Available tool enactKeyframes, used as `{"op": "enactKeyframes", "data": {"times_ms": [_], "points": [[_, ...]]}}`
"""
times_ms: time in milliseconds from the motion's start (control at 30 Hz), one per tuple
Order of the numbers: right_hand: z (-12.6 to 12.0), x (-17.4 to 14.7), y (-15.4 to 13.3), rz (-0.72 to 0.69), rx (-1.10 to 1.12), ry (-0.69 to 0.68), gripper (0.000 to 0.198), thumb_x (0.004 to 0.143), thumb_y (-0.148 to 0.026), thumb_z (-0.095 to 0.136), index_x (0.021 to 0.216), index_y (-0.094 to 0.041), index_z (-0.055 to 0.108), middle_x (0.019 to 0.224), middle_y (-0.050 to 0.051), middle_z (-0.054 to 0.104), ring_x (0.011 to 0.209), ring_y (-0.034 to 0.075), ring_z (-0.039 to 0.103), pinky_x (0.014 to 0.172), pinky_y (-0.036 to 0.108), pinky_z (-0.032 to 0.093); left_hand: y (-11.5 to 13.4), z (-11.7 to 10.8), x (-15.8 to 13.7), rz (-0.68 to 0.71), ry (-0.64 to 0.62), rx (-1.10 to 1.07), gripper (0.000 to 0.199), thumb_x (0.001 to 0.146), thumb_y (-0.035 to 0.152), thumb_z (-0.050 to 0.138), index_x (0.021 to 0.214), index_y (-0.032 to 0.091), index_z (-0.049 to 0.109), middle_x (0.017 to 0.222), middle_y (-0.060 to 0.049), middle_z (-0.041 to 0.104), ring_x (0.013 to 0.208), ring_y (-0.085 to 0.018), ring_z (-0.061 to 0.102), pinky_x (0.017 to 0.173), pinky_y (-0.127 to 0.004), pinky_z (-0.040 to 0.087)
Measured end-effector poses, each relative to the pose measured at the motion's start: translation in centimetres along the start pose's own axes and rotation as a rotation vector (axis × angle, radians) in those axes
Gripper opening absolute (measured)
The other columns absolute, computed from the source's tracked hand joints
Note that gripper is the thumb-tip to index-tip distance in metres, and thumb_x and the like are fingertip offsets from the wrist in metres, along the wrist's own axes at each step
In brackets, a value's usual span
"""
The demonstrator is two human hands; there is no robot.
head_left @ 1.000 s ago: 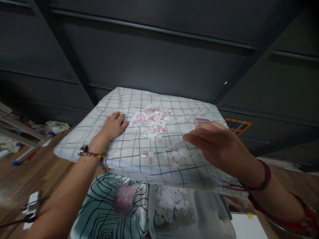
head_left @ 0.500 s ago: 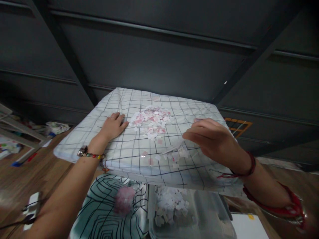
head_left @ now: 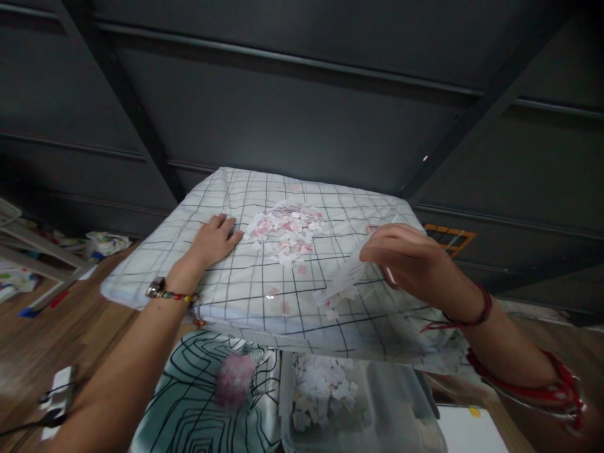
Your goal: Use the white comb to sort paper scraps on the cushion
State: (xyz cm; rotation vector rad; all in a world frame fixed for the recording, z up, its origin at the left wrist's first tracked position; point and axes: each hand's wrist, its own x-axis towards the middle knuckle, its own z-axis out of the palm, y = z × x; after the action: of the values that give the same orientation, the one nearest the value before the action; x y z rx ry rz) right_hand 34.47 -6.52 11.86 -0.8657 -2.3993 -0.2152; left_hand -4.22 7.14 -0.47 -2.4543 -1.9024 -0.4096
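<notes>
My left hand [head_left: 214, 242] lies flat on the checked cloth [head_left: 226, 277], fingers spread, holding nothing. My right hand [head_left: 406, 251] is closed with its fingertips pinching a thin, whitish, see-through sheet [head_left: 346, 277] that has faint marks on it. The sheet slants down to the left over several small paper scraps [head_left: 333, 313]. A reddish-edged object [head_left: 389, 275] shows below the right hand, mostly hidden by it. Between the hands sits a heap of small pink and white paper pieces [head_left: 290, 226].
A clear plastic box [head_left: 391, 396] with many white scraps stands below the table's front edge. Left of it, a pink bundle [head_left: 234, 380] lies on a green cloth with black lines [head_left: 189, 402]. A dark panelled wall [head_left: 302, 107] rises behind. A power strip [head_left: 59, 399] lies at lower left.
My right hand has moved slightly right, and the sheet in it has turned and lifted, so more of its face shows. The left hand stays in place.
</notes>
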Motion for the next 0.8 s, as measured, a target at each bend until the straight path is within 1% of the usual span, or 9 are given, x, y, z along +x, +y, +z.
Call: {"op": "enactKeyframes", "data": {"times_ms": [133, 200, 300, 400, 533, 600, 667, 733, 800], "points": [[0.4, 0.7, 0.0, -0.047, -0.029, -0.018, 0.036, 0.095, -0.002, 0.045, 0.092, -0.024, 0.073, 0.086, 0.002, 0.073, 0.085, 0.018, 0.067, 0.078, 0.032, 0.052, -0.2, 0.2, 0.0, 0.02, 0.013, -0.013, 0.056, 0.102, 0.049, 0.042, 0.142, 0.014, 0.06, 0.152, -0.02, 0.058, 0.146, -0.036, 0.048, 0.12, -0.055, 0.042], [0.5, 0.9, 0.1, -0.08, -0.024, -0.043, 0.039, 0.093, 0.001, 0.043, 0.091, -0.023, 0.073, 0.085, 0.002, 0.073, 0.083, 0.017, 0.067, 0.077, 0.031, 0.052, -0.4, 0.2, 0.1, 0.017, 0.006, -0.005, 0.058, 0.102, 0.049, 0.041, 0.143, 0.012, 0.059, 0.153, -0.021, 0.057, 0.147, -0.037, 0.047, 0.12, -0.056, 0.042], [0.1, 0.5, 0.8, -0.082, -0.032, -0.057, 0.04, 0.088, 0.005, 0.044, 0.091, -0.023, 0.072, 0.086, 0.001, 0.074, 0.083, 0.017, 0.068, 0.078, 0.031, 0.054, -0.5, 0.3, 0.1, -0.002, -0.004, 0.003, 0.061, 0.102, 0.051, 0.04, 0.145, 0.011, 0.057, 0.155, -0.021, 0.055, 0.148, -0.037, 0.047, 0.121, -0.055, 0.041], [-0.3, -0.1, 1.5, -0.078, -0.074, -0.039, 0.039, 0.087, 0.006, 0.045, 0.093, -0.022, 0.071, 0.088, 0.002, 0.075, 0.088, 0.017, 0.069, 0.081, 0.031, 0.054, -0.5, 0.4, 0.1, 0.003, 0.005, -0.01, 0.059, 0.101, 0.051, 0.042, 0.144, 0.015, 0.059, 0.153, -0.019, 0.057, 0.147, -0.036, 0.048, 0.12, -0.056, 0.042], [0.2, 0.2, 1.4, -0.119, -0.238, 0.037, 0.038, 0.092, 0.005, 0.044, 0.099, -0.021, 0.07, 0.089, 0.002, 0.076, 0.088, 0.018, 0.068, 0.082, 0.03, 0.052, -0.5, 0.4, 0.1, 0.026, 0.018, -0.013, 0.057, 0.101, 0.049, 0.041, 0.141, 0.013, 0.06, 0.152, -0.021, 0.058, 0.146, -0.037, 0.048, 0.119, -0.058, 0.043], [0.7, 0.8, 1.1, -0.139, -0.362, 0.022, 0.036, 0.093, 0.004, 0.044, 0.099, -0.02, 0.071, 0.087, 0.002, 0.076, 0.084, 0.019, 0.065, 0.079, 0.032, 0.049, -0.4, 0.4, 0.1, 0.026, 0.022, -0.006, 0.057, 0.101, 0.049, 0.041, 0.142, 0.012, 0.06, 0.153, -0.021, 0.057, 0.146, -0.038, 0.049, 0.119, -0.058, 0.043], [1.1, 1.4, 0.5, -0.154, -0.461, 0.0, 0.033, 0.094, 0.003, 0.045, 0.094, -0.019, 0.07, 0.082, 0.003, 0.074, 0.079, 0.019, 0.062, 0.074, 0.033, 0.045, -0.4, 0.3, 0.1, 0.02, 0.024, -0.003, 0.057, 0.101, 0.048, 0.043, 0.142, 0.013, 0.06, 0.154, -0.021, 0.057, 0.145, -0.038, 0.05, 0.118, -0.058, 0.044], [1.2, 1.7, 0.0, -0.164, -0.503, -0.02, 0.033, 0.093, 0.004, 0.046, 0.089, -0.019, 0.069, 0.077, 0.002, 0.072, 0.075, 0.019, 0.06, 0.071, 0.033, 0.042, -0.3, 0.3, 0.0, 0.012, 0.02, -0.002, 0.057, 0.101, 0.047, 0.044, 0.142, 0.012, 0.06, 0.154, -0.022, 0.057, 0.145, -0.039, 0.05, 0.118, -0.058, 0.044], [1.0, 1.9, -0.6, -0.17, -0.489, -0.055, 0.034, 0.091, 0.006, 0.045, 0.087, -0.019, 0.069, 0.074, 0.002, 0.07, 0.073, 0.019, 0.058, 0.068, 0.032, 0.041, -0.3, 0.3, 0.0, 0.006, 0.014, 0.0, 0.057, 0.101, 0.047, 0.044, 0.143, 0.012, 0.06, 0.154, -0.022, 0.056, 0.146, -0.039, 0.049, 0.118, -0.057, 0.044]]}}
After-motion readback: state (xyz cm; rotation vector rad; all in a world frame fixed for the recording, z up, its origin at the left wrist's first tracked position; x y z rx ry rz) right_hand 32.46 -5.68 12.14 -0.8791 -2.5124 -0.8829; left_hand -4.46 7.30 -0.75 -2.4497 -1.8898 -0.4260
